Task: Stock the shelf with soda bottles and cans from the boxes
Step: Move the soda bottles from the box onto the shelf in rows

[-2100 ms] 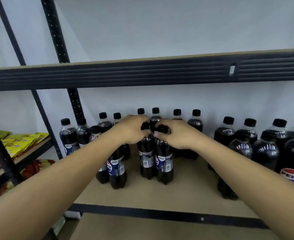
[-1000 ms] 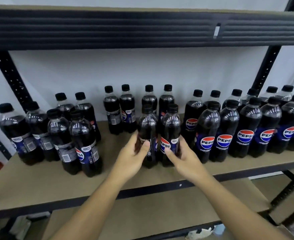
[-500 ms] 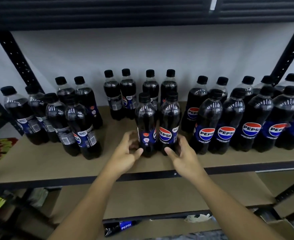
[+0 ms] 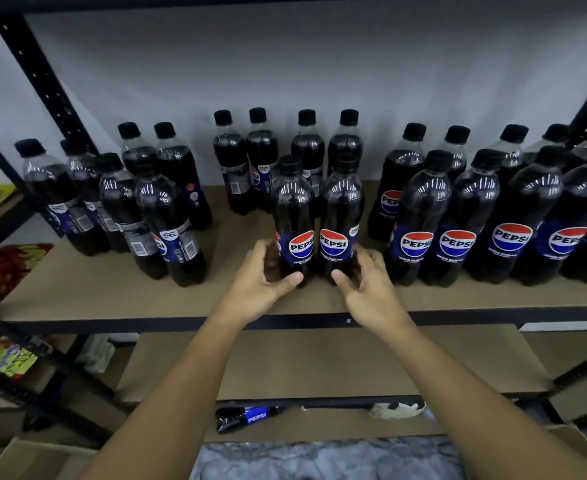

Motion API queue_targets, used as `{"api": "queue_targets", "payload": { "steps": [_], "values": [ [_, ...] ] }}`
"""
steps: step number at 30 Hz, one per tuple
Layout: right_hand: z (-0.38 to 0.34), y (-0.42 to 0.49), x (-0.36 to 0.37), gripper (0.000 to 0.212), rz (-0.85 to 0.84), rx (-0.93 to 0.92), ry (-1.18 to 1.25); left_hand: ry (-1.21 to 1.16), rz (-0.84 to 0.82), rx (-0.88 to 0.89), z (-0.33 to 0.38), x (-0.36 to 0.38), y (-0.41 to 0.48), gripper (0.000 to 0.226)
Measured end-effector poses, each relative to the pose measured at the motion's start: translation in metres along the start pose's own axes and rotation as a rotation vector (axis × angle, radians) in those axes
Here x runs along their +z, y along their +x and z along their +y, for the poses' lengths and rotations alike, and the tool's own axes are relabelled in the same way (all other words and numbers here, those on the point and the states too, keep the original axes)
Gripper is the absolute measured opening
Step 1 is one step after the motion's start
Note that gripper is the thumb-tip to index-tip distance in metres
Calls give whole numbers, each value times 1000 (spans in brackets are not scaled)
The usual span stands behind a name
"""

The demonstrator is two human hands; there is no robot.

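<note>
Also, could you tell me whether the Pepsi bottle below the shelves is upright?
Tipped over: the Pepsi bottle lies on its side, its body running left to right.

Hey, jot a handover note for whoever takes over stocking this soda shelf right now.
Left grip holds the base of the left front bottle; right grip holds the right front bottle.
Both stand upright on the shelf, logos forward.
Done: rows of bottles stand behind and to the right.
Left to do: the left group shows barcodes, not logos; a spare bottle lies below the shelf.
</note>
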State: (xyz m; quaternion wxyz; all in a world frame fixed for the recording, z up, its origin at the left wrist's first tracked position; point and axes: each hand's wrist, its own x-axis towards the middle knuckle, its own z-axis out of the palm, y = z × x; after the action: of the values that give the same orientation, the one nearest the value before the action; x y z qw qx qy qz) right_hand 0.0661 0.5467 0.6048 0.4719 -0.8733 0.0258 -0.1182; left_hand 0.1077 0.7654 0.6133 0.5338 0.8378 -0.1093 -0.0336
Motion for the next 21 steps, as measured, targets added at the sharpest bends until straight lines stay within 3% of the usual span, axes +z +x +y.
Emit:
{"api": "queue_targets", "payload": {
  "steps": [21],
  "values": [
    [2, -10, 5, 58, 91, -58, 6, 71, -64, 118, -8, -5, 1, 51]
  ]
}}
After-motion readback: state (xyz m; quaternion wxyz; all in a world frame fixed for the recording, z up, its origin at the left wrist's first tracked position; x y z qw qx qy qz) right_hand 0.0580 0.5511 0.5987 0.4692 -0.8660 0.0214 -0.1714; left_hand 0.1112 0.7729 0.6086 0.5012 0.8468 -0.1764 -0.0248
